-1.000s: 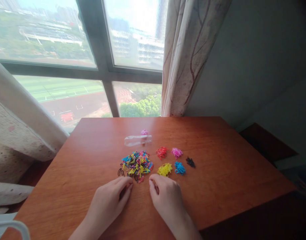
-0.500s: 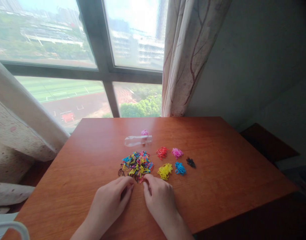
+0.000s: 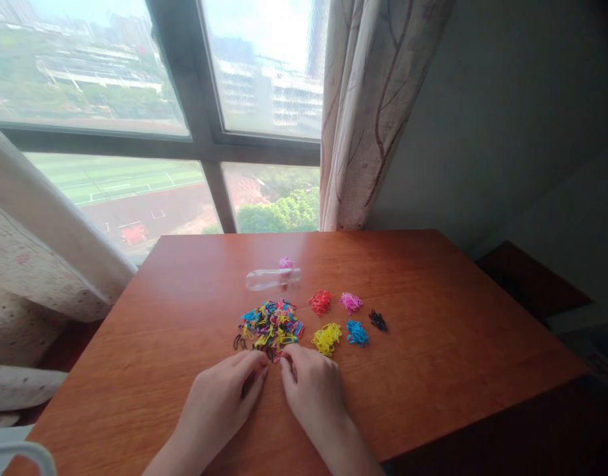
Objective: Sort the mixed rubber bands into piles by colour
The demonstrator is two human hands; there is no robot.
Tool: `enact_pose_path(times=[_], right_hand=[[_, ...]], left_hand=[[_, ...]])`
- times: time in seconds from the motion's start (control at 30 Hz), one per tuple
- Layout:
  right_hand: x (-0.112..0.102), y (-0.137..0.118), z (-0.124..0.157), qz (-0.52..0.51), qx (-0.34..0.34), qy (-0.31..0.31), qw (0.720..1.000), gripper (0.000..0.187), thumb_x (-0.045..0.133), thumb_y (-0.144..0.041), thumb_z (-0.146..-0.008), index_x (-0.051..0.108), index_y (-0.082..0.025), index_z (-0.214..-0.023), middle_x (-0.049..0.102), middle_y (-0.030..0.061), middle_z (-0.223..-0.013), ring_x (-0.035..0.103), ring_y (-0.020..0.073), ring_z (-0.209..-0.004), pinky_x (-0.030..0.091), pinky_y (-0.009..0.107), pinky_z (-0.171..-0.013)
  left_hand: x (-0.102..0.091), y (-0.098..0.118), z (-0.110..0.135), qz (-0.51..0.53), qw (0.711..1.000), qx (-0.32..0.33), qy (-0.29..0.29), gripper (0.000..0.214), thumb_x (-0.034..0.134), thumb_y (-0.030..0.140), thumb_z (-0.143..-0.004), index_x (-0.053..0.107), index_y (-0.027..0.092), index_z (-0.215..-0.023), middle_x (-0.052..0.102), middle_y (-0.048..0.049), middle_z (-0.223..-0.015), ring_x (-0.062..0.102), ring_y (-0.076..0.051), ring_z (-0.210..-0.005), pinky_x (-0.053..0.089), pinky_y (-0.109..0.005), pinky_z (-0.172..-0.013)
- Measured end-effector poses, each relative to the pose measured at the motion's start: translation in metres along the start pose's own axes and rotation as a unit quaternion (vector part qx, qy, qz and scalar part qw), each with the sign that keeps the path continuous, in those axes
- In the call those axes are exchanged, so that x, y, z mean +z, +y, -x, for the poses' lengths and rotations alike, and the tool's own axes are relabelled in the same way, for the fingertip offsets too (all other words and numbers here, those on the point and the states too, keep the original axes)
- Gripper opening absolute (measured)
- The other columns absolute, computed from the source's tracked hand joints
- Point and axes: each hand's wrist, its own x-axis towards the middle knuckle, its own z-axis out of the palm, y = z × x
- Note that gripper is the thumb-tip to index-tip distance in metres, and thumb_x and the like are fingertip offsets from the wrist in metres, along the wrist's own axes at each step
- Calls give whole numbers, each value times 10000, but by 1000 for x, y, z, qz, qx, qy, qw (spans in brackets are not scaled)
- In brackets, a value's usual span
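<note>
A mixed pile of small coloured rubber bands [image 3: 270,327] lies on the wooden table [image 3: 433,344]. To its right sit small sorted heaps: red [image 3: 321,302], pink [image 3: 350,303], yellow [image 3: 327,338], blue [image 3: 357,333] and black [image 3: 378,321]. My left hand [image 3: 221,400] rests on the table at the pile's near edge, fingers curled. My right hand [image 3: 311,390] lies beside it, fingertips pinched at the pile's near edge over a reddish band; whether it grips the band I cannot make out.
A clear plastic bag [image 3: 272,278] with a pink clump [image 3: 286,262] at its far end lies behind the pile. Curtains [image 3: 378,112] hang by the window beyond the table. A lower dark surface [image 3: 526,277] stands to the right.
My right hand has slid left from below the yellow heap to the near edge of the mixed pile, close to my left hand. The left hand has barely moved.
</note>
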Motion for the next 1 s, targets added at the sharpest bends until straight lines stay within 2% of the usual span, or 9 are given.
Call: enact_pose_path(times=[0.27,0.37,0.5,0.67,0.83,1.0], right_hand=[[-3,3,11,-24,-2,15,1000,144,537,-122,-878,608,-234,-819,657,-26,-719,610,143,-664,306,235,-608],[-11,11,9,-31,3,44,999,156,512,-155,-903,632,-235,-842,657,-21,-705,607,141,-640,314,236,-606],[-34,32,-12,10,14,89,996,155,518,-214,-923,658,-228,-858,665,-7,-698,606,138,-622,318,236,-596],[-57,54,-54,119,66,65,988,129,562,-230,-922,685,-242,-884,699,2,-748,633,147,-669,294,231,-561],[-57,59,-74,169,84,37,981,109,586,-260,-918,692,-257,-896,710,5,-768,640,157,-675,270,243,-539],[-55,57,-67,164,79,41,982,114,583,-243,-919,694,-255,-943,712,13,-781,640,163,-704,288,240,-557]], left_hand=[[-2,0,2,-2,1000,-1,-2,180,433,261,-939,613,268,-942,714,9,-889,684,-159,-796,474,-227,-683],[-2,1,1,-5,1000,2,3,181,436,267,-937,617,269,-926,714,10,-875,685,-158,-784,472,-221,-668],[-2,1,0,-9,1000,4,2,185,433,268,-936,618,269,-930,715,9,-870,684,-160,-783,471,-223,-667],[0,-1,1,-9,1000,-1,-8,174,434,269,-936,608,274,-934,712,15,-874,682,-164,-786,460,-229,-658],[0,-1,2,5,1000,-6,-3,177,437,267,-937,612,280,-949,714,18,-901,680,-163,-799,459,-233,-676],[-3,2,1,7,1000,-13,-17,188,425,268,-942,612,278,-948,708,16,-890,676,-166,-793,458,-238,-671]])
